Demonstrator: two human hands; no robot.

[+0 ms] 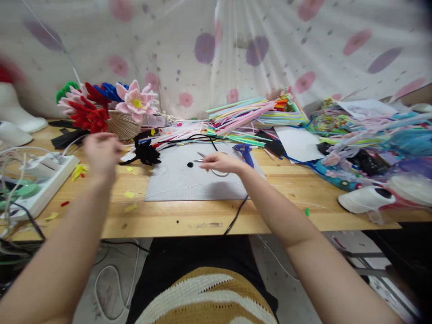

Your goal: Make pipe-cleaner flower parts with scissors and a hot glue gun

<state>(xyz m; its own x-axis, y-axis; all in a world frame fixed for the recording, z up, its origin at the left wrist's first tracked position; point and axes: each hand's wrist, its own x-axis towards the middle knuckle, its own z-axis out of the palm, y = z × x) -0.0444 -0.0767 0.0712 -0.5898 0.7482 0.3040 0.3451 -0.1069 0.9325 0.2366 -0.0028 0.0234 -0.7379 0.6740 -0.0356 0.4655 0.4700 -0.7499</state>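
My left hand (pixel 104 150) is raised over the left part of the table, blurred, in front of the fan base below the red flowers (pixel 88 116); its fingers are smeared by motion. My right hand (pixel 221 163) hovers over the grey board (pixel 189 189), fingers bent together, beside the scissors (pixel 201 157); whatever it may hold is too small to make out. A small black round piece (pixel 190 164) lies on the board left of that hand. Behind my right hand is a blue glue gun (pixel 245 153). A black fuzzy piece (pixel 146 152) lies at the board's upper left corner.
A white power strip (pixel 50 184) with cables is at the left. Piles of coloured pipe cleaners (pixel 243 114) run along the back. White paper (pixel 299 144), a thread spool (pixel 366 199) and plastic bags are at the right. A black cord (pixel 236 216) hangs over the front edge.
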